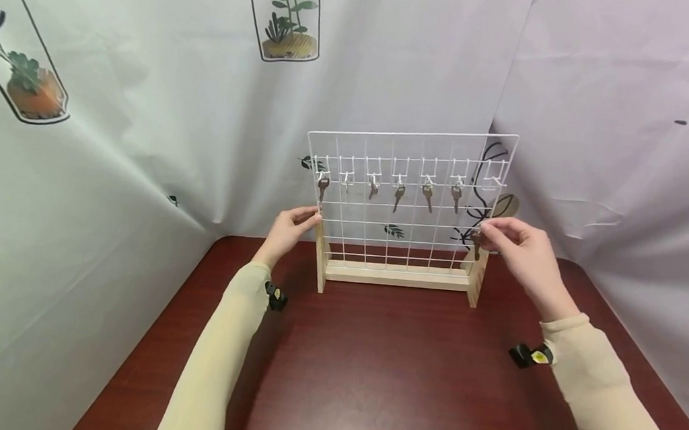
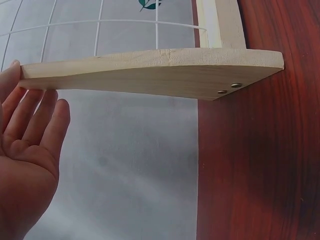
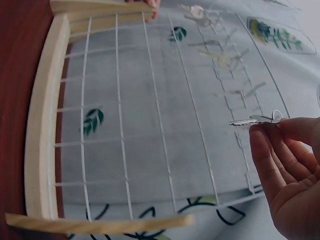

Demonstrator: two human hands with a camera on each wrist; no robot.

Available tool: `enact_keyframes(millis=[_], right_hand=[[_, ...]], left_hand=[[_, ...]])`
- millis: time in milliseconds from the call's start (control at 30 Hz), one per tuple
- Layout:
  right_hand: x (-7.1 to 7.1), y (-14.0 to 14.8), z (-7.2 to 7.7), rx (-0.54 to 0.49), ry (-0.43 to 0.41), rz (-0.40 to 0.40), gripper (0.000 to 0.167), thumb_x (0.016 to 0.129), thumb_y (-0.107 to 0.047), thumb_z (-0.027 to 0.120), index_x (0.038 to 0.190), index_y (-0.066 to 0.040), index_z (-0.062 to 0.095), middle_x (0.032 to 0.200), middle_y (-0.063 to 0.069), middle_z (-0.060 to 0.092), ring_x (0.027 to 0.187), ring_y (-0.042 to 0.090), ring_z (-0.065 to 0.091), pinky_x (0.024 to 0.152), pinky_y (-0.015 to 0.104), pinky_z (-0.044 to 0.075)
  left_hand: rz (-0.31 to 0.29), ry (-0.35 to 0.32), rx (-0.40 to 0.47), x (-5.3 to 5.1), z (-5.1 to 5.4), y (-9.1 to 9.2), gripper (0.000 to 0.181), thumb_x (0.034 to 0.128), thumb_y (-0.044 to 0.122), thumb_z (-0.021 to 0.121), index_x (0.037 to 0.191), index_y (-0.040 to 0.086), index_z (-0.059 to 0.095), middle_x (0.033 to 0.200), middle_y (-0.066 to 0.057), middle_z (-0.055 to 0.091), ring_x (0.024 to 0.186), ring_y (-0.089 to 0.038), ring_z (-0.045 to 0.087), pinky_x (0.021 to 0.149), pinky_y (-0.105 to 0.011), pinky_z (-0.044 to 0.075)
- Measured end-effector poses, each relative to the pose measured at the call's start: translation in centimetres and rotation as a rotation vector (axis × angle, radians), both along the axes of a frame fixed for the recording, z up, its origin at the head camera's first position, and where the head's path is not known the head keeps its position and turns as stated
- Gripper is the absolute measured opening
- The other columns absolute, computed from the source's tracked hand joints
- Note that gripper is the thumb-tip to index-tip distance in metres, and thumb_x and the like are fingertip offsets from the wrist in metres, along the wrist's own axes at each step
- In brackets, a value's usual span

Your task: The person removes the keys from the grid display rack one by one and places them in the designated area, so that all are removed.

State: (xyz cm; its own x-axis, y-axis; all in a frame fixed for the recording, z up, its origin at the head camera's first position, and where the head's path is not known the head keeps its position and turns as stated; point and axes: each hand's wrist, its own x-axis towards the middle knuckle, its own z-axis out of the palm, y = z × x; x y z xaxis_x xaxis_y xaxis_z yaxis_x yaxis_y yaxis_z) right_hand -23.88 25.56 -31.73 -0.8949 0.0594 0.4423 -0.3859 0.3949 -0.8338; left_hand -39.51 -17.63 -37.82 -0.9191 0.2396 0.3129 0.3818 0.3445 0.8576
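Note:
A white wire grid rack (image 1: 389, 222) stands upright in a wooden stand (image 1: 397, 276) on the table. Several keys (image 1: 428, 194) hang in a row from white hooks along its upper part. With thumb and fingers, my left hand (image 1: 287, 234) holds the top of the stand's left wooden upright (image 2: 125, 75). My right hand (image 1: 520, 249) pinches a silver key (image 3: 255, 120) by its head, beside the rack's right edge. This key's blade hangs down in the head view. Above that hand, at the right end of the row, is a white hook (image 1: 493, 181).
The dark red wooden table (image 1: 380, 380) extends in front of the stand. Behind it and at both sides hangs pale cloth (image 1: 166, 93) with printed plants. A small black camera is worn on each wrist.

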Motion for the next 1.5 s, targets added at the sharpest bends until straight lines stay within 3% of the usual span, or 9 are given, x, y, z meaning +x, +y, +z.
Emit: enact_keyframes(millis=[167, 500, 800, 1000, 1267, 1500], right_hand=[[0.4, -1.6, -1.3, -0.010, -0.030, 0.047, 0.035, 0.101, -0.024, 0.066, 0.117, 0.008, 0.068, 0.093, -0.009, 0.074, 0.081, 0.003, 0.072, 0.075, 0.020, 0.059], [-0.2, -5.9, -5.6, -0.108, -0.135, 0.174, 0.029, 0.101, -0.014, 0.064, 0.114, 0.013, 0.066, 0.103, 0.019, 0.072, 0.081, 0.008, 0.070, 0.078, 0.027, 0.061], [-0.4, -9.9, -10.4, -0.319, -0.313, 0.280, 0.026, 0.102, -0.007, 0.059, 0.113, 0.017, 0.059, 0.101, 0.014, 0.073, 0.085, 0.012, 0.070, 0.086, 0.042, 0.060], [-0.3, -12.5, -12.6, -0.381, -0.383, 0.337, 0.021, 0.102, -0.003, 0.056, 0.110, 0.016, 0.060, 0.101, 0.013, 0.070, 0.087, 0.013, 0.069, 0.083, 0.037, 0.061], [0.0, -15.4, -15.5, -0.399, -0.483, 0.390, 0.018, 0.102, -0.004, 0.054, 0.108, 0.012, 0.062, 0.096, 0.009, 0.070, 0.084, 0.013, 0.068, 0.077, 0.030, 0.061], [-0.4, -16.9, -17.0, -0.312, -0.529, 0.446, 0.019, 0.102, -0.002, 0.054, 0.109, 0.014, 0.060, 0.093, 0.008, 0.069, 0.079, 0.012, 0.067, 0.076, 0.030, 0.062]], left_hand=[[0.006, 0.004, 0.005, 0.1, -0.2, 0.0, 0.045, 0.0982, 0.030, 0.069, 0.136, 0.006, 0.064, 0.133, -0.012, 0.065, 0.124, -0.026, 0.061, 0.108, -0.043, 0.047], [-0.003, -0.012, 0.040, 0.5, 0.1, 0.3, 0.046, 0.0990, 0.027, 0.068, 0.138, 0.003, 0.062, 0.136, -0.014, 0.062, 0.127, -0.028, 0.058, 0.111, -0.044, 0.044], [-0.001, 0.012, 0.063, 0.3, -0.3, 0.5, 0.044, 0.0980, 0.025, 0.070, 0.136, 0.003, 0.063, 0.134, -0.014, 0.064, 0.125, -0.029, 0.060, 0.107, -0.044, 0.048], [-0.006, 0.016, 0.090, 0.4, -0.4, 0.6, 0.043, 0.0995, 0.020, 0.067, 0.136, -0.001, 0.061, 0.135, -0.019, 0.062, 0.123, -0.030, 0.061, 0.101, -0.039, 0.052], [0.003, 0.005, 0.115, 0.8, -0.5, 0.6, 0.045, 0.0993, 0.023, 0.068, 0.136, -0.001, 0.061, 0.135, -0.018, 0.062, 0.122, -0.031, 0.061, 0.098, -0.036, 0.055], [0.038, 0.005, 0.116, 0.9, -0.5, 1.1, 0.044, 0.1003, 0.020, 0.066, 0.137, -0.003, 0.060, 0.135, -0.018, 0.062, 0.123, -0.030, 0.061, 0.095, -0.034, 0.056]])
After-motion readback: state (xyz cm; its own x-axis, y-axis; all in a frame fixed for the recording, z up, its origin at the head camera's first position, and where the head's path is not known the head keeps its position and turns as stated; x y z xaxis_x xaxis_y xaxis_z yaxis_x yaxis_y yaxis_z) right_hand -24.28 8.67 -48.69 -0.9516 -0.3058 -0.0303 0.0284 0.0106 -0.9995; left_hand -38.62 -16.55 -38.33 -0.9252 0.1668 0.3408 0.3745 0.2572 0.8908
